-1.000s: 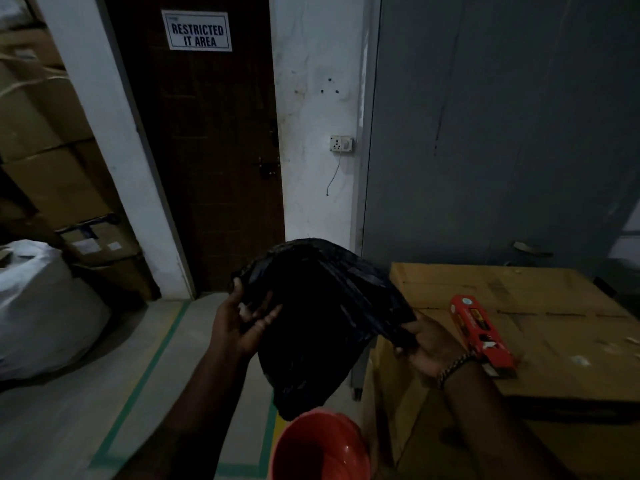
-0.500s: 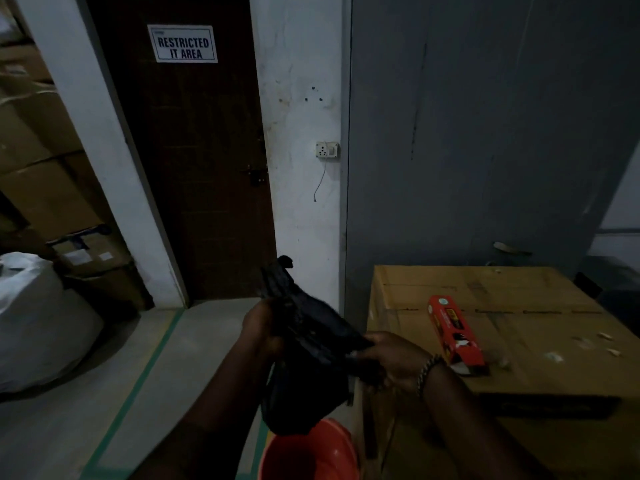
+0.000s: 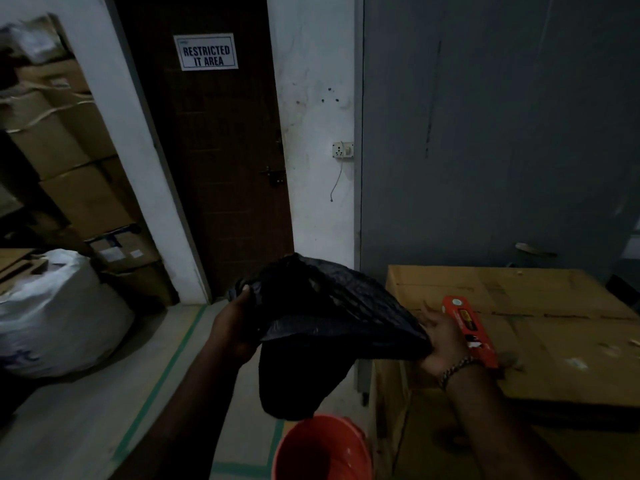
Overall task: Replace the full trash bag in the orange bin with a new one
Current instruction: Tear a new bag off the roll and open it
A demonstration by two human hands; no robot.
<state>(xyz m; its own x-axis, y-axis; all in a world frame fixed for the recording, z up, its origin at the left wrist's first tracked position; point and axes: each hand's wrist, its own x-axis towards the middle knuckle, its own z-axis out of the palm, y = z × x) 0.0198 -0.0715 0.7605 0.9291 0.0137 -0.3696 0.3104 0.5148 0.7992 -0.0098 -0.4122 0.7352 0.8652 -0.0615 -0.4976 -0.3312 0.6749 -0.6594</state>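
- Crinkled black bag (image 3: 322, 327), stretched wide at the top, sags above the orange bin (image 3: 322, 448).
- Both grips pinch its edge: left hand (image 3: 235, 323) one end, right hand (image 3: 441, 341) the other.

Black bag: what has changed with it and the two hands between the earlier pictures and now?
The left hand and right hand, bunched together half a second ago, moved apart, stretching the black bag open above the orange bin. Both keep their grip. The red box on the carton stayed.
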